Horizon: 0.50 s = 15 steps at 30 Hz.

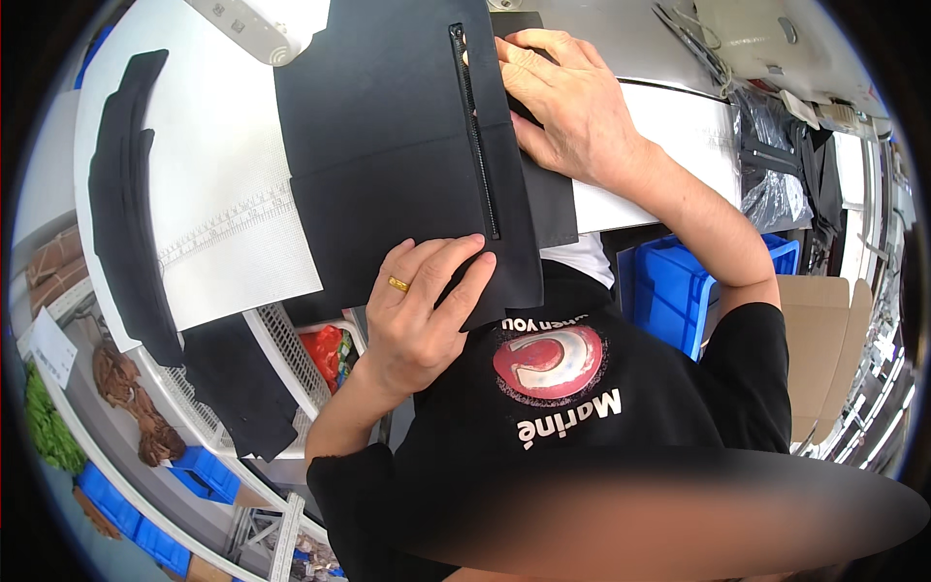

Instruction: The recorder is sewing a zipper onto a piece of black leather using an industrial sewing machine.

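A flat black panel [388,107], smooth like leather or coated cloth, lies over the white worktop in front of me. A seam crosses it, and a black zipper [475,145] runs lengthwise near its right edge. My left hand [422,301], with a gold ring, rests its outstretched fingers on the panel by the zipper's near end. At the far right edge my right hand [572,107] grips the panel with bent fingers. Its fingertips go under the edge, and a bit of skin shows through the zipper slit. Another black layer [551,204] lies beneath.
Long black strips [121,204] lie left on the white worktop [228,175], which has a printed ruler. A white device [247,27] stands at the back. Tweezers [693,44] lie far right. A blue crate [669,291], a cardboard box [824,349] and a white basket [291,354] stand lower.
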Each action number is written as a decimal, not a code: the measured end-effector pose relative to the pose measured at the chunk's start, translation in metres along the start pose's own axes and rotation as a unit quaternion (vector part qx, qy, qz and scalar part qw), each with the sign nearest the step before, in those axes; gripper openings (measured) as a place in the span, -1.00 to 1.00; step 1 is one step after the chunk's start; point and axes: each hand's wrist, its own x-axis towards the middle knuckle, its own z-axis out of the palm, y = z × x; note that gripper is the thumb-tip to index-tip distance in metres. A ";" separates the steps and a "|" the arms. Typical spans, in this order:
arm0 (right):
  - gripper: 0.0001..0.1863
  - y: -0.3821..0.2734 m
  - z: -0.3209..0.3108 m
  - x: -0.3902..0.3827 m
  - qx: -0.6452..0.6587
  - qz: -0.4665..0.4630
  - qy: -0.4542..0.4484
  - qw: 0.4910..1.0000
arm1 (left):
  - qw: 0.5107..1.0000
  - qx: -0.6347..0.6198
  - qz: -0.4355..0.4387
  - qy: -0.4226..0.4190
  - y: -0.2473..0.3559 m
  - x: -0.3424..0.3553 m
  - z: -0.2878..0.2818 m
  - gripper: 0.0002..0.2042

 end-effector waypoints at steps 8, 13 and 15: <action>-0.61 -0.002 0.000 -0.001 -0.002 -0.002 0.004 1.000 | 1.000 0.015 0.017 -0.009 -0.002 -0.003 -0.001 -0.61; -0.62 0.000 0.001 -0.001 -0.008 -0.005 0.005 1.000 | 1.000 0.017 0.016 -0.009 -0.002 -0.002 -0.002 -0.59; -0.62 0.000 0.001 0.000 -0.010 -0.004 0.004 1.000 | 1.000 0.015 0.017 -0.008 -0.003 -0.003 -0.002 -0.58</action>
